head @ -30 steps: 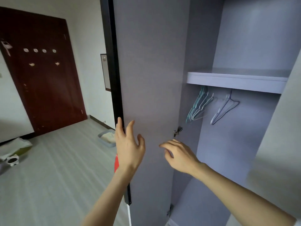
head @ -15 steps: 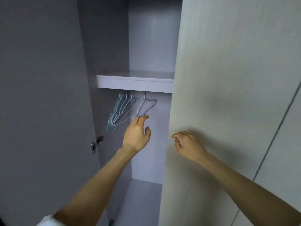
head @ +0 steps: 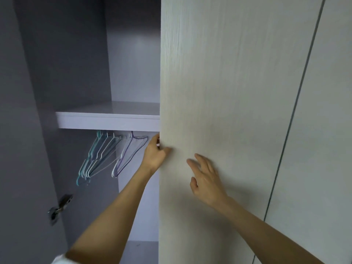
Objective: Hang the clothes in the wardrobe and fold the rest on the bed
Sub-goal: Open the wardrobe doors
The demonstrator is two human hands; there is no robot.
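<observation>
Head view: wardrobe [head: 122, 77] half open, its pale right door [head: 228, 92] gripped at the free edge by the left hand [head: 155, 153], evidently to swing it wide, the right hand [head: 206, 180] flat and unclenched beside that grip, bare hangers [head: 106, 155] just left of it.

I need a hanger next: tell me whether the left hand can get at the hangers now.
Probably yes: the left hand grips the edge of the right door, beside the hangers, with open space between them.
</observation>
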